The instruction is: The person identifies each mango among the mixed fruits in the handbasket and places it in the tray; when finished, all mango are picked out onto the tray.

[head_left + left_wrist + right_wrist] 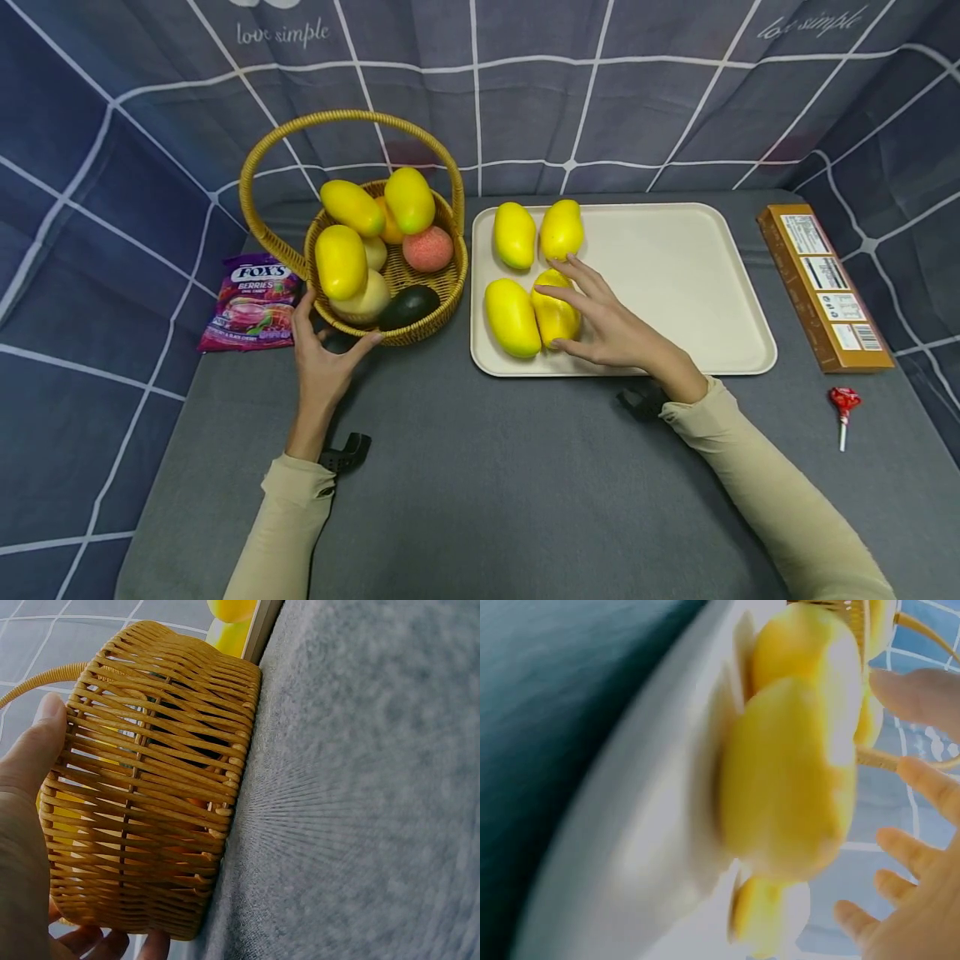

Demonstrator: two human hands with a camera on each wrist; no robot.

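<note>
My left hand (321, 358) holds the near left side of a wicker basket (447, 302), thumb at the rim and fingers around the side in the left wrist view. Inside the basket lie several yellow mangoes (341, 262), a red-pink round fruit (428, 249), a dark green avocado (408, 307) and a pale round fruit (365, 300). Over the white tray (660, 283), my right hand (611, 325) is spread above the near right mango (555, 312), partly covering it. In the right wrist view its fingers stand apart from the mango (787, 780). More mangoes (512, 317) lie beside it.
A purple candy bag (251, 304) lies left of the basket, whose tall handle (352, 115) arches over it. Right of the tray are a brown box (825, 287) and a red lollipop (844, 400). A checked curtain (525, 108) hangs behind the grey table (510, 483).
</note>
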